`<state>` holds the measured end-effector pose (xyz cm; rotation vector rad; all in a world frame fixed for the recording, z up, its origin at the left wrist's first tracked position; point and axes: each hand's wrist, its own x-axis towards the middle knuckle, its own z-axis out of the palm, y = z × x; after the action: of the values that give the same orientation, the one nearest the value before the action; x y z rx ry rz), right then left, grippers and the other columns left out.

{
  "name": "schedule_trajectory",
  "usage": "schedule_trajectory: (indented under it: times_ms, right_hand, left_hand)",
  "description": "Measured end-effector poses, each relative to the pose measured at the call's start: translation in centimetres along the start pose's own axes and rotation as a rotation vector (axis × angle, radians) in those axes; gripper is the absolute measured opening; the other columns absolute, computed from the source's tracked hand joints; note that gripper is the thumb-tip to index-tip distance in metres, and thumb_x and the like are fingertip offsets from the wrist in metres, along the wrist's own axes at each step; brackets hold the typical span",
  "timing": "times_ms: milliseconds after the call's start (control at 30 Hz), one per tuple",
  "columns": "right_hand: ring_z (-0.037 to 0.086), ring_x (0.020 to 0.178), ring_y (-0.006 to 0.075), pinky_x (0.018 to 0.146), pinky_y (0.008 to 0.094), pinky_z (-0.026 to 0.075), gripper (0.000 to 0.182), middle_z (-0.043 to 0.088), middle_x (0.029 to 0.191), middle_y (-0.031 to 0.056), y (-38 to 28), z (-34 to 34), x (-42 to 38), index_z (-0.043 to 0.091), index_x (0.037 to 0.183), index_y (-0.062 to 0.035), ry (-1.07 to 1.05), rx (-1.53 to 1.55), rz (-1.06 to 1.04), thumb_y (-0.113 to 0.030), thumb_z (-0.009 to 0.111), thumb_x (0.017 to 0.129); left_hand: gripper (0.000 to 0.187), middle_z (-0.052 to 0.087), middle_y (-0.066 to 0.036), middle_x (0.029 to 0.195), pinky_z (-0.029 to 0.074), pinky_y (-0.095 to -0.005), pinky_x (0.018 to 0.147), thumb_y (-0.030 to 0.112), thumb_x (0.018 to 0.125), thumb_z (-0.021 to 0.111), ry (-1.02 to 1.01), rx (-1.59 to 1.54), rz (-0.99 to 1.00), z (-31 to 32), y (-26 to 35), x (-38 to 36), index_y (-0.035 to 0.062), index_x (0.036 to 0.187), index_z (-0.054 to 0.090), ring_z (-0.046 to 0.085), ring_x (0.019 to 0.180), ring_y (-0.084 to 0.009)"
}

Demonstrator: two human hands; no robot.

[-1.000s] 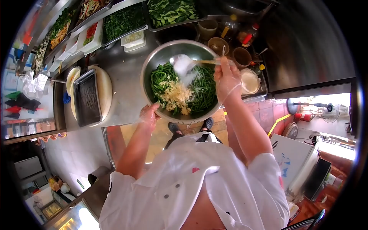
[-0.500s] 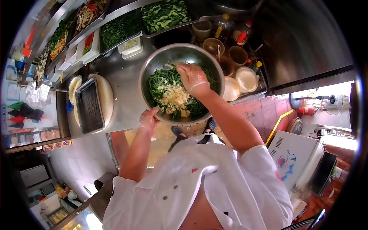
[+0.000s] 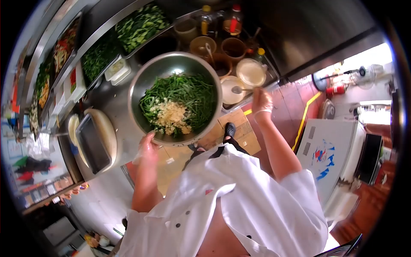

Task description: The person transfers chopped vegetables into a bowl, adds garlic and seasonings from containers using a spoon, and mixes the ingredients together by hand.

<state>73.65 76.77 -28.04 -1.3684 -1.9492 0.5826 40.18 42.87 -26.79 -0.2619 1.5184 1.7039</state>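
A large metal mixing bowl (image 3: pixel 136 92) holds cut green vegetables (image 3: pixel 195 92) with a heap of minced garlic (image 3: pixel 171 112) on top. My left hand (image 3: pixel 147 146), in a clear glove, grips the bowl's near-left rim. To the right of the bowl, my gloved right hand (image 3: pixel 262 102) is closed on the handle of a spoon (image 3: pixel 237 90). The spoon's head is over a round container of white seasoning (image 3: pixel 231 97). Just behind it stands a second container of pale seasoning (image 3: pixel 251 72).
Brown seasoning pots (image 3: pixel 233 48) and capped bottles (image 3: pixel 207 23) stand behind the bowl. A dark rectangular tray (image 3: pixel 93 143) lies on a round board (image 3: pixel 110 141) at left. Trays of cut greens (image 3: pixel 141 26) line the back shelf. A white cabinet (image 3: pixel 321 150) stands at right.
My right hand has left the vegetables, moved right to the seasoning containers and taken hold of a spoon. My left hand stays on the bowl rim. The view has shifted.
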Motion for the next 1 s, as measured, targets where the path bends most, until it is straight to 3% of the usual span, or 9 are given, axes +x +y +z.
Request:
schedule_trajectory:
  times_ms: [33,100,133,333,467,600,833,867,1000]
  right_hand:
    - [0.065,0.088,0.0427,0.078,0.0458,0.051,0.028,0.068,0.092,0.0253,1.1,1.1,-0.2,0.068,0.099,0.0009,-0.121,-0.057,0.099,-0.023,0.054,0.099]
    - [0.065,0.092,0.0427,0.082,0.0466,0.052,0.029,0.069,0.094,0.0238,2.2,3.1,-1.5,0.069,0.100,0.0003,-0.088,-0.060,0.054,-0.024,0.054,0.099]
    - [0.065,0.094,0.0430,0.084,0.0470,0.051,0.029,0.069,0.097,0.0245,1.9,3.3,-1.7,0.069,0.101,0.0004,-0.107,-0.026,0.107,-0.025,0.055,0.098]
    - [0.066,0.100,0.0408,0.087,0.0444,0.051,0.035,0.070,0.099,0.0250,1.6,3.6,-1.3,0.070,0.107,-0.0005,-0.089,0.064,0.420,-0.031,0.056,0.097]
    - [0.066,0.094,0.0412,0.084,0.0443,0.051,0.036,0.070,0.096,0.0233,2.9,2.7,-0.4,0.070,0.109,-0.0012,-0.052,0.077,0.402,-0.033,0.055,0.099]
    - [0.069,0.089,0.0355,0.080,0.0420,0.053,0.033,0.071,0.090,0.0203,1.6,-0.2,0.7,0.069,0.108,-0.0024,-0.020,0.077,0.470,-0.032,0.056,0.100]
    - [0.069,0.081,0.0324,0.076,0.0407,0.053,0.030,0.071,0.085,0.0164,0.6,-1.8,1.1,0.069,0.106,-0.0022,0.052,0.122,0.351,-0.028,0.057,0.100]
    - [0.068,0.083,0.0263,0.079,0.0365,0.052,0.035,0.071,0.088,0.0149,0.3,-2.0,1.1,0.068,0.111,-0.0004,0.021,0.149,0.388,-0.031,0.054,0.101]
    - [0.066,0.081,0.0222,0.077,0.0349,0.052,0.032,0.071,0.087,0.0121,0.4,-1.9,0.8,0.068,0.110,-0.0017,0.072,0.192,0.393,-0.030,0.053,0.103]
  left_hand:
    - [0.017,0.066,-0.007,0.097,0.056,-0.0383,0.079,0.015,0.086,0.070,-0.048,-0.006,-0.002,0.1,0.0,-0.1,0.0048,0.098,0.064,0.065,0.090,-0.0202]
    - [0.017,0.062,-0.002,0.094,0.051,-0.0327,0.073,0.021,0.087,0.071,-0.141,-0.023,-0.006,0.3,0.3,-0.1,0.0090,0.096,0.065,0.060,0.088,-0.0162]
    - [0.016,0.063,-0.002,0.098,0.052,-0.0344,0.078,0.017,0.087,0.071,-0.125,-0.037,-0.029,-2.1,-0.6,1.8,0.0083,0.099,0.065,0.060,0.091,-0.0166]
    - [0.011,0.065,-0.002,0.097,0.051,-0.0349,0.086,0.010,0.088,0.069,-0.086,-0.064,-0.085,-1.5,0.1,1.7,0.0075,0.098,0.065,0.062,0.093,-0.0173]
    - [0.012,0.065,-0.002,0.097,0.052,-0.0351,0.086,0.010,0.087,0.070,-0.053,-0.098,-0.070,-1.2,-0.1,1.6,0.0077,0.098,0.065,0.062,0.095,-0.0174]
    - [0.014,0.066,-0.003,0.096,0.052,-0.0343,0.086,0.010,0.086,0.071,-0.042,-0.083,-0.045,-1.7,-0.4,1.7,0.0076,0.098,0.065,0.063,0.094,-0.0179]
    - [0.013,0.066,-0.003,0.095,0.053,-0.0328,0.081,0.010,0.086,0.071,-0.052,-0.076,-0.015,-1.3,-0.3,1.5,0.0073,0.097,0.066,0.063,0.090,-0.0180]
    - [0.012,0.066,-0.003,0.094,0.053,-0.0326,0.080,0.010,0.086,0.071,-0.049,-0.072,-0.013,-1.1,-0.3,1.5,0.0073,0.096,0.066,0.064,0.090,-0.0180]
    - [0.009,0.066,-0.003,0.092,0.053,-0.0314,0.079,0.010,0.086,0.070,-0.050,-0.056,-0.009,-0.2,0.2,0.7,0.0073,0.094,0.066,0.064,0.088,-0.0177]
